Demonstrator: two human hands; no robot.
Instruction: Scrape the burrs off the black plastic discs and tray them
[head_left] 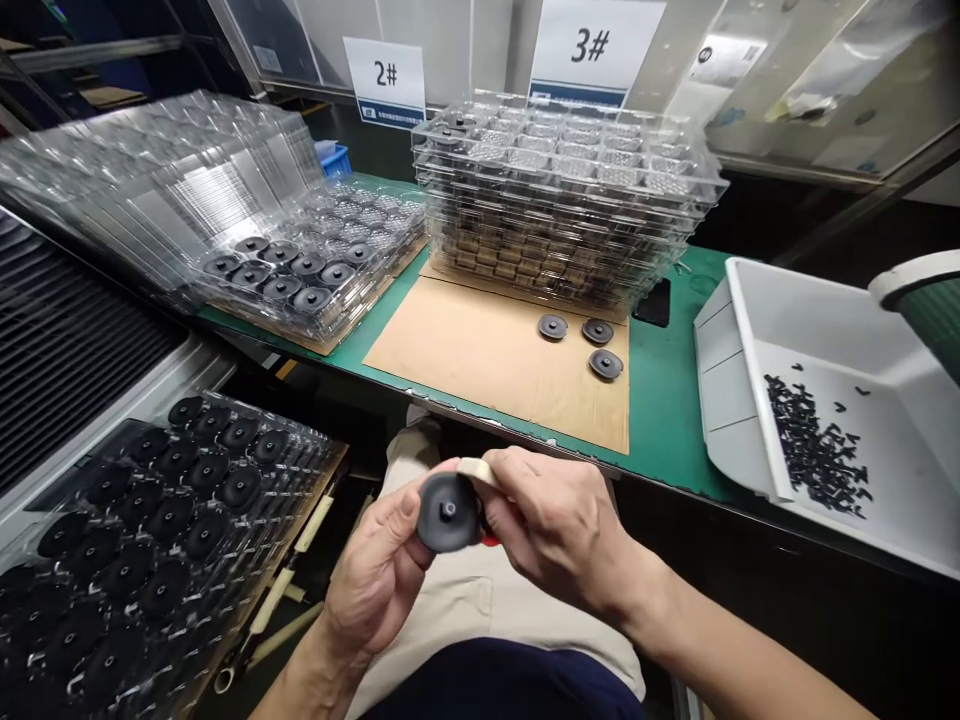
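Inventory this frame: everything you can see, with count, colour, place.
held round part: 1, dark grey, front centre
cream piece: 1, cream, beside it, partly hidden
loose round parts: 3, dark grey, on cardboard
cardboard sheet: 1, brown, on bench
bench: 1, green top, ahead
tray stack: 1, clear, under 3#
left-hand trays: several, clear, back left
lower tray: 1, clear with black parts, lower left
signs: 2, white and blue, back
phone-like item: 1, black, right of stack
bin: 1, white, right
small pieces: many, black, in bin
trousers: 1 pair, beige, bottom centre
left hand: 1, bare, on held round part
right hand: 1, bare, on cream piece
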